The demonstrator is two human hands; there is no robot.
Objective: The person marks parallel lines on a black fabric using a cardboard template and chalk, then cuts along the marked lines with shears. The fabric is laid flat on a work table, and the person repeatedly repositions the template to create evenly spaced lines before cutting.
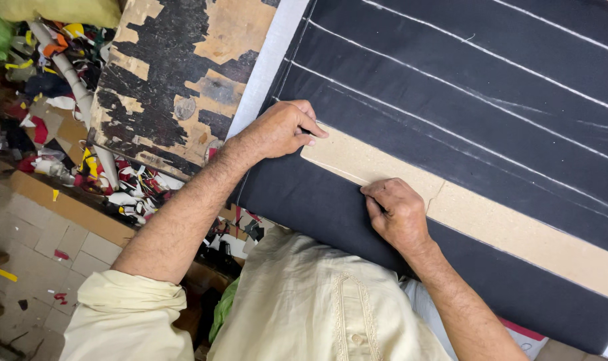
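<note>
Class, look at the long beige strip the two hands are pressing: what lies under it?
The beige strip lies on dark cloth marked with white chalk lines. Left hand and right hand press it. Whatever is directly beneath the strip is covered.

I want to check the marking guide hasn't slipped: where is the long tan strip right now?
In the head view the tan strip lies diagonally on the dark cloth, right of centre, its near end pinned between the left hand and right hand.

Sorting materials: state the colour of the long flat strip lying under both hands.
Pale beige long flat strip, on dark chalk-lined cloth; head view.
</note>
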